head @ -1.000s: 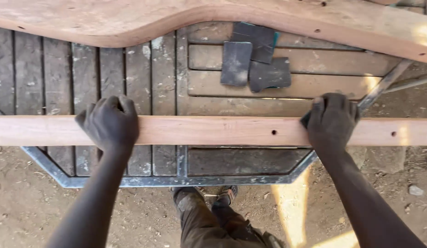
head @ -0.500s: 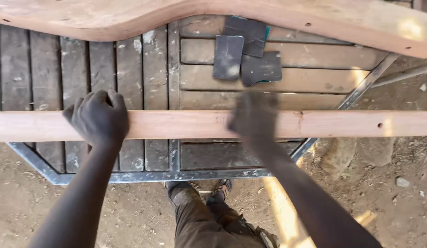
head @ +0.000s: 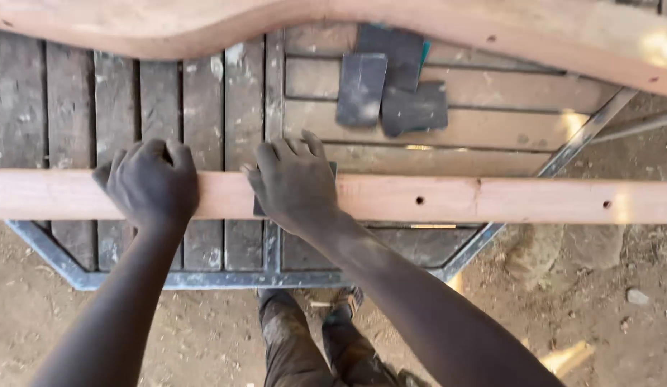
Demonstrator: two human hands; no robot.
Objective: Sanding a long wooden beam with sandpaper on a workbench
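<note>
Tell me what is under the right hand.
Under the right hand a dark sheet's edge shows, pressed on the wooden strip. The rest of the sheet is covered.
</note>
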